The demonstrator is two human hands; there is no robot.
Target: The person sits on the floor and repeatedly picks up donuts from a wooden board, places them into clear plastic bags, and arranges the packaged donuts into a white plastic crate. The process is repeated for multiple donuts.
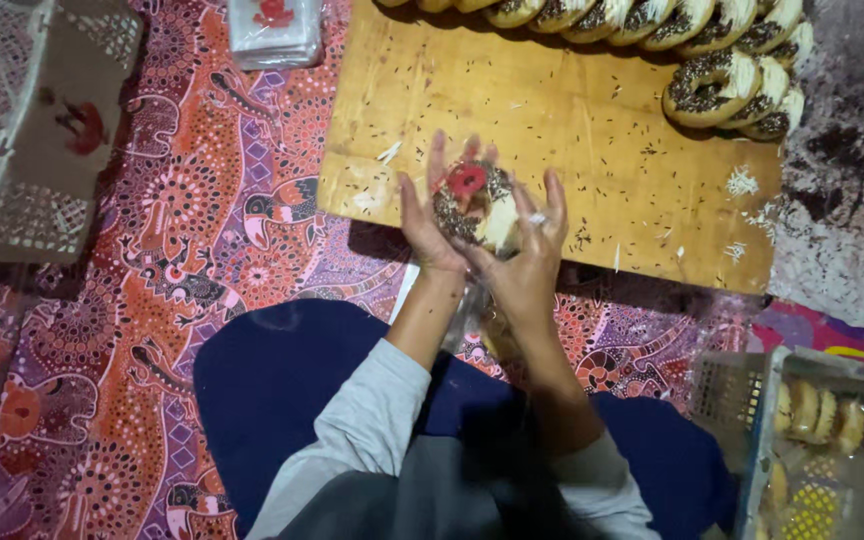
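Nearest cam: person's grey long sleeves and dark blue lap, seated on patterned red-purple batik cloth (152, 260). Both forearms reach fwd to a round doughnut topped w/ chocolate sprinkles and pale cheese shreds, in a clear plastic wrap w/ a red sticker (474, 203). Doughnut held up just above the near edge of the light-brown wooden board (552, 130), approx. mid-edge.

Left hand (430, 222): cupped under and against doughnut's left side, fingers spread upward, clamped on it. Right hand (532, 250): wrapped round doughnut's right and lower side, thumb and fingers pressing wrap. Hands together, touching at the doughnut. Loose clear plastic hangs below hands; details unclear.

Board surface: scattered dark sprinkles and pale cheese bits. Along board's far edge and far-right corner: row of sprinkle-topped doughnuts (712, 60), overlapping, leaning on each other.

Left of board, far side: small stack of clear plastic wrappers w/ red mark (274, 30). Well left of board: white plastic lattice basket (32, 130), tilted. Right of board, near side: another lattice basket holding wrapped doughnuts (812, 440). Right of board: grey cloth dusted w/ sprinkles (852, 180).
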